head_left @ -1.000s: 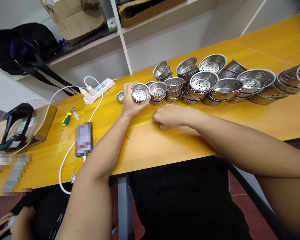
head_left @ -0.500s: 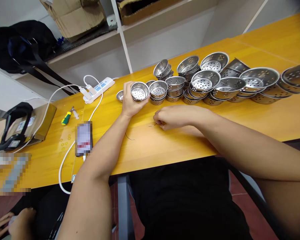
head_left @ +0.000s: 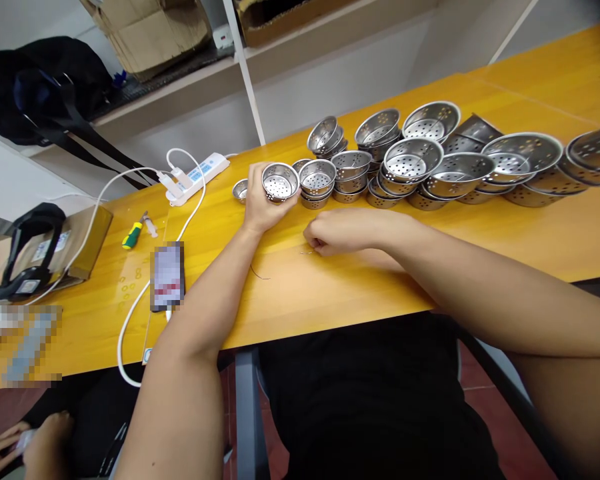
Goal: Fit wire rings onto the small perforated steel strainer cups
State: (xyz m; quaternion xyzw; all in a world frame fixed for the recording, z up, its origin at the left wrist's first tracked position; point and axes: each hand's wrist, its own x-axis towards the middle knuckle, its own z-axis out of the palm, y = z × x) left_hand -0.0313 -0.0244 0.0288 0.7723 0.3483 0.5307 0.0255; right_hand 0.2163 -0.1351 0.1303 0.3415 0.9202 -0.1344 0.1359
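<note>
My left hand (head_left: 259, 202) grips a small perforated steel strainer cup (head_left: 279, 181), tilted so its open mouth faces me, just above the yellow table (head_left: 330, 287). My right hand (head_left: 336, 232) rests on the table to its right, fingers curled around a thin bit of wire (head_left: 306, 252) whose tip shows at the fingertips. A second loose wire piece (head_left: 260, 274) lies on the table near my left wrist. Behind both hands runs a row of stacked strainer cups (head_left: 410, 167).
A white power strip (head_left: 200, 177) with cables lies at the back left, near a screwdriver (head_left: 133, 235) and a phone (head_left: 167, 275). A cardboard box with a black device (head_left: 35, 250) sits far left. Another person's hands (head_left: 25, 447) show at the bottom left. Shelves stand behind the table.
My right hand has shifted slightly on the table and drawn the wire further under its fingers. My left hand keeps holding the cup in about the same place.
</note>
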